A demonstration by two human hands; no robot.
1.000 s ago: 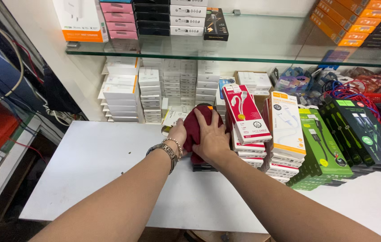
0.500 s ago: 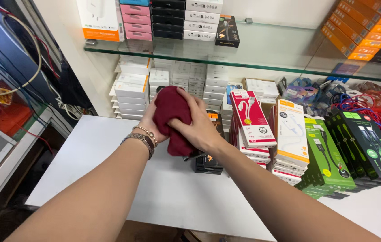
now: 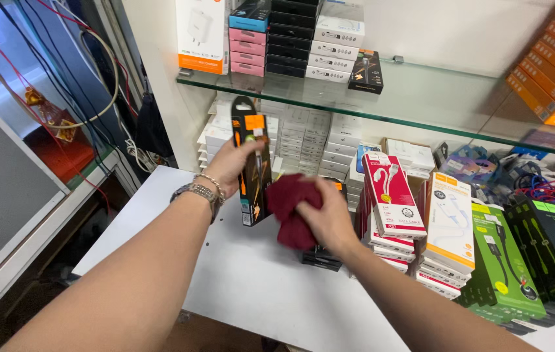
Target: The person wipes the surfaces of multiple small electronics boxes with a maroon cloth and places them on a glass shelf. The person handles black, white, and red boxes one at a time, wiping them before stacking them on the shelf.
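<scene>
My left hand (image 3: 230, 166) holds a tall black and orange cable box (image 3: 254, 163) upright above the white counter (image 3: 238, 280). A metal watch and bracelet sit on that wrist. My right hand (image 3: 326, 218) grips a dark red cloth (image 3: 294, 208) and presses it against the side of the box. Beneath the cloth lies a short stack of black boxes (image 3: 322, 258) on the counter.
Stacks of red-white, white-orange and green cable boxes (image 3: 450, 228) stand to the right. White boxes (image 3: 303, 133) fill the back under a glass shelf (image 3: 421, 98) carrying more boxes. Cables hang at the left by a window frame (image 3: 10, 215).
My left hand has lifted a black and orange box upright from the stack. The red cloth moved down and right, now held by my right hand alone against the box.
</scene>
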